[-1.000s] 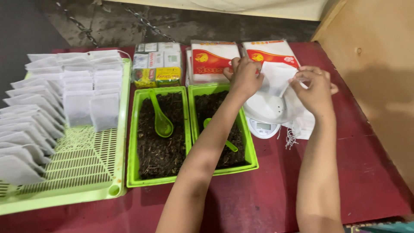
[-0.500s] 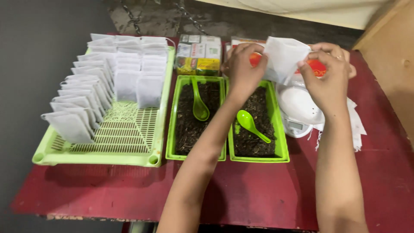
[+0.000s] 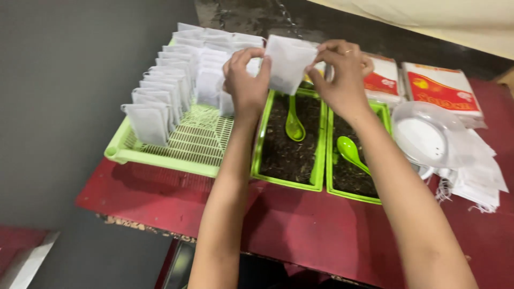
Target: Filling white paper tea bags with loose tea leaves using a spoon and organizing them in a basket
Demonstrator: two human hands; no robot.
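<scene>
Both hands, left hand [image 3: 245, 80] and right hand [image 3: 338, 72], pinch a white bag [image 3: 289, 63] at upper centre; many filled bags [image 3: 171, 85] already stand in the green rack [image 3: 160, 155], empty bags [image 3: 476, 176] remain at right.

White bag [image 3: 289, 63] leftward (both hands)

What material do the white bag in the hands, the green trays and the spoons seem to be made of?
Bag: thin white filter paper or non-woven fabric, matte; it looks soft and slightly see-through. Both the left hand and the right hand pinch it. Trays: probably plastic, bright green and smooth, with moulded rims. Spoons: probably glossy green plastic, with shiny highlights.
</scene>
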